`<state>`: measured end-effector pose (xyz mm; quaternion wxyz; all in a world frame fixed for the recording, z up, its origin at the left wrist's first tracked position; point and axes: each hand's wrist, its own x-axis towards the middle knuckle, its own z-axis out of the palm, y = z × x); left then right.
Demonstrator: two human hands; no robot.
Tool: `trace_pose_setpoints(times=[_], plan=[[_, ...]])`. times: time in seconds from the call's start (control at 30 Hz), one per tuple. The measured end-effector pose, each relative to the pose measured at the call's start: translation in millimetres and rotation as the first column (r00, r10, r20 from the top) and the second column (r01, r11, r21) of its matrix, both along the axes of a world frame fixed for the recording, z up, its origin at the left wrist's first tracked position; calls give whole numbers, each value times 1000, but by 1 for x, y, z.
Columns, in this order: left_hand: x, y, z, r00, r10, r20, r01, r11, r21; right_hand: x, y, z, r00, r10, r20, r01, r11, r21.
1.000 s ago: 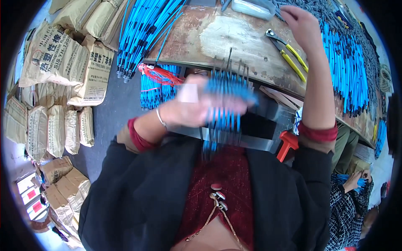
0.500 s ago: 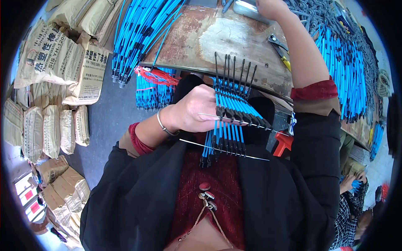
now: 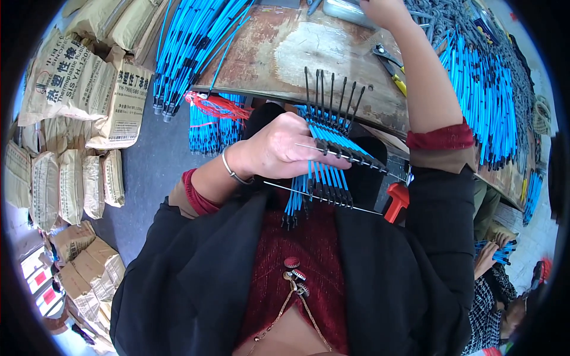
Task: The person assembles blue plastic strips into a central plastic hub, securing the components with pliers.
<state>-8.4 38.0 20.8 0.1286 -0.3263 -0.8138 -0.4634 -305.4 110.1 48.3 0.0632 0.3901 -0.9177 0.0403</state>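
Where blue rods (image 3: 331, 139) end, black tips (image 3: 330, 193) show.

Smooth, plastic-looking blue rods (image 3: 335, 139), shiny metal wires (image 3: 279, 186) — and a rough, scuffed wooden table (image 3: 261, 65).

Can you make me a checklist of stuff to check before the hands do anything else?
1. Left hand gripping the blue sticks: ok.
2. Both rods in place, upper metal rod and lower metal rod, each crossing a row of black ends: ok.
3. Right hand holding something: cannot tell; it's cut off by the picture's top edge, near the clear box.
4. Pliers fully in sight on the table: not ok; the right forearm hides part of the handles.
5. Lower rod clear of the red handle: cannot tell.
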Motion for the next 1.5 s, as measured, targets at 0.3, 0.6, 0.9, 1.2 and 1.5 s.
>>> trace_pose_setpoints(times=[0.3,0.6,0.9,1.2,1.5], plan=[[-2,6,-7,998,40,42,-47,982,182,119,119,-6,811,330,483,-83,883,-463],[-6,13,-6,996,28,86,-44,981,191,148,164,-32,956,125,265,-31,942,-333],[-5,14,-3,987,11,160,-47,973,224,147,165,-32,957,98,272,-18,959,-284],[-7,12,-9,998,5,61,-19,972,234,144,158,-31,952,102,287,-12,954,-298],[-9,11,-9,996,15,90,-31,983,182,141,163,-31,959,94,267,-13,956,-292]])
